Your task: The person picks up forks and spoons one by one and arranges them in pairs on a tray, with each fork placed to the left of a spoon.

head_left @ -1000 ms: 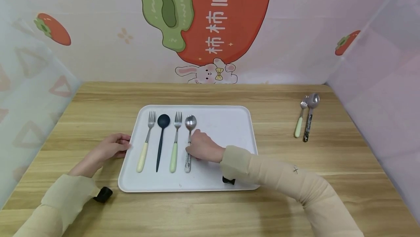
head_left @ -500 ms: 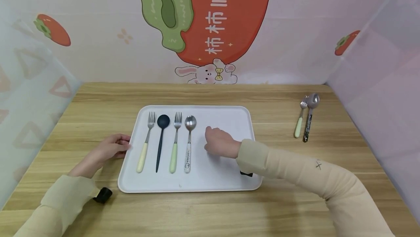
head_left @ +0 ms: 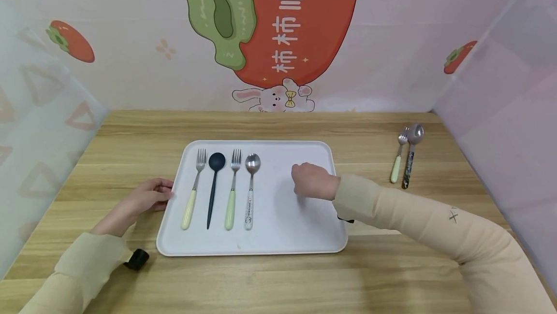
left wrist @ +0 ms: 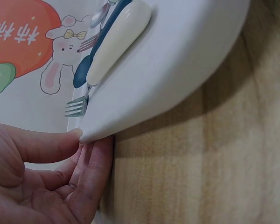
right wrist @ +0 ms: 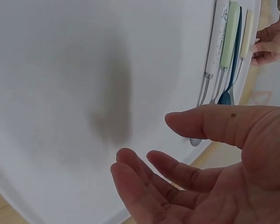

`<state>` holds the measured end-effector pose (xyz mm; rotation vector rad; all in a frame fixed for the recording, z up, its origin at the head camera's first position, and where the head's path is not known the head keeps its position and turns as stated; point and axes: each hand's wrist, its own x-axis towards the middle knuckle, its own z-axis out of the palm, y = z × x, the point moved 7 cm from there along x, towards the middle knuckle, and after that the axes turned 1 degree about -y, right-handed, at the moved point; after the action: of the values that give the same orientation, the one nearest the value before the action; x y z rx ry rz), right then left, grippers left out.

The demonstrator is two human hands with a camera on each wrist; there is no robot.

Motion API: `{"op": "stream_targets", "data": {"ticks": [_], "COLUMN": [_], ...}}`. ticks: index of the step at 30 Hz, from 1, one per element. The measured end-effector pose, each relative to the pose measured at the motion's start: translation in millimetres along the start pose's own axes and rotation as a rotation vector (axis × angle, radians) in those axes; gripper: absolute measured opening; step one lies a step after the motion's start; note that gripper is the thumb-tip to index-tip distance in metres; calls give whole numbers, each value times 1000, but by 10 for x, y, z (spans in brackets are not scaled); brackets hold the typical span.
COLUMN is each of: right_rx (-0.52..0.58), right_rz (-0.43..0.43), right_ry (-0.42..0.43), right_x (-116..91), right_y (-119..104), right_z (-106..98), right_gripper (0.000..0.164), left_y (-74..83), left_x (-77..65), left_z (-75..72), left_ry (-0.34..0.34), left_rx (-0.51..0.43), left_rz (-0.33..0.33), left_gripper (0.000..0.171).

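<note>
A white tray lies on the wooden table. My left hand pinches its left rim, thumb on the edge and fingers beneath, as the left wrist view shows. On the tray, from left to right, are a cream-handled fork, a black spoon, a green-handled fork and a spoon with a white printed handle. My right hand hovers above the tray's right part, holding nothing. Its thumb and fingers are apart and loosely bent in the right wrist view.
A small green-handled fork and a spoon with a dark patterned handle lie side by side on the table, right of the tray. A printed backdrop rises behind the table.
My right hand has let go of the spoon with the white printed handle and moved right over the tray. That spoon stays in its place in the row. My left hand has not moved.
</note>
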<state>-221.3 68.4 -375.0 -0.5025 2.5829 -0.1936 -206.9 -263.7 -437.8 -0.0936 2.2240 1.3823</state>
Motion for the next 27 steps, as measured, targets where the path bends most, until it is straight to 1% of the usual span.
{"op": "stream_targets", "data": {"ticks": [5, 10, 15, 17, 19, 22, 25, 27], "right_rx": [-39, -48, -17, -5, -1, 14, 58, 87], "right_rz": [-3, 13, 42, 57, 53, 76, 105, 127], "right_ry": [-18, -9, 7, 12, 22, 13, -8, -24], "right_x": [-76, -137, -181, -203, -224, -274, -333, -363], "right_y": [142, 334, 569, 666, 746, 862, 966, 1037], "right_z": [-40, -105, -155, -164, -179, -197, -223, -235], "right_gripper": [4, 4, 5, 8, 12, 21, 23, 19], "left_y": [-4, 5, 11, 14, 17, 25, 33, 37], "left_x": [1, -6, -8, -8, -4, -5, -6, -9], "left_z": [1, -6, -10, -6, 0, 6, 9, 9], "left_ry": [4, 3, 4, 4, 2, 0, 1, 2], "left_rx": [12, 9, 6, 3, -2, -5, -5, -6], "left_rz": [-6, -3, 3, 5, 5, 6, 5, 5], "left_gripper": [44, 44, 44, 44, 45, 44, 44, 44]}}
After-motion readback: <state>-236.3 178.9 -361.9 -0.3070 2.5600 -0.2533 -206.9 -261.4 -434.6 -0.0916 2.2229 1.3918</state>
